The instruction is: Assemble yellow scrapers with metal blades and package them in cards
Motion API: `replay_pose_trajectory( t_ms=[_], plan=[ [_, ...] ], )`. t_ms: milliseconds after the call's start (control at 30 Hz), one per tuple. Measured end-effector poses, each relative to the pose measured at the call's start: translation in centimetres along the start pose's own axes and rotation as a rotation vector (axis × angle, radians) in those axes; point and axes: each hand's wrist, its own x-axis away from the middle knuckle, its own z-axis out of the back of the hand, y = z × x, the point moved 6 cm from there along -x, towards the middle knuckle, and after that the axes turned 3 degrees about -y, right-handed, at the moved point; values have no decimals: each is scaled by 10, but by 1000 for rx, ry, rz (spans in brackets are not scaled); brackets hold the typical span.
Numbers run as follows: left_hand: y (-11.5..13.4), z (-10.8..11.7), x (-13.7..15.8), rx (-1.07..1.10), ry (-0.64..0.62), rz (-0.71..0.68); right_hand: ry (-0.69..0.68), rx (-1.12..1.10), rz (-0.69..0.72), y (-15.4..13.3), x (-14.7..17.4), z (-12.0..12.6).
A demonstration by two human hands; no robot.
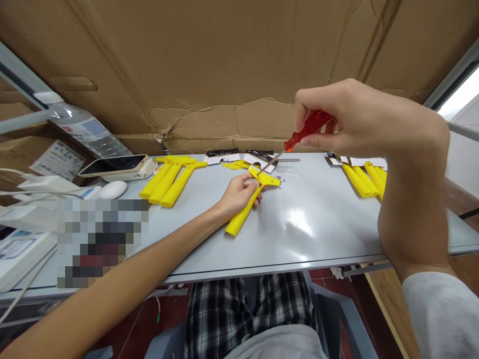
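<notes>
My left hand (240, 193) is closed around the neck of a yellow plastic scraper (242, 215), just below its wide head, holding it at the table. In my right hand (337, 117) is a red-handled screwdriver (307, 130), gripped from above and slanting down to the left. Its thin metal shaft ends at the scraper's head, where the tip meets the yellow plastic. Beside the head lies a small cluster of dark screws (281, 182). Behind it are thin metal blades (288, 173), partly overlapped by black-and-white cards (260, 158).
Several yellow scrapers (174, 182) lie at the left, with more yellow handles (361, 180) and cards at the right. A phone (114, 165), a white mouse (113, 189), a plastic bottle (88, 127) and white power strips (28, 249) crowd the left end. A cardboard wall (232, 60) stands behind.
</notes>
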Motion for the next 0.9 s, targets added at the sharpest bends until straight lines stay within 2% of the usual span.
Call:
replay_pose_trajectory(
  t_ms=[100,267,467,667,900],
  plan=[
    [1,-1,0,-1,4,-6,18,-19,24,-6,-1,-1],
    [0,1,-1,-13,5,-12,50,13,-20,-5,-2,0],
    [1,0,0,-7,1,-3,-27,-8,-21,2,-3,-4],
    [2,0,1,1,26,23,-17,-30,1,1,-5,-6],
    [1,1,1,4,18,7,-22,-55,-44,1,-4,-6]
  ],
)
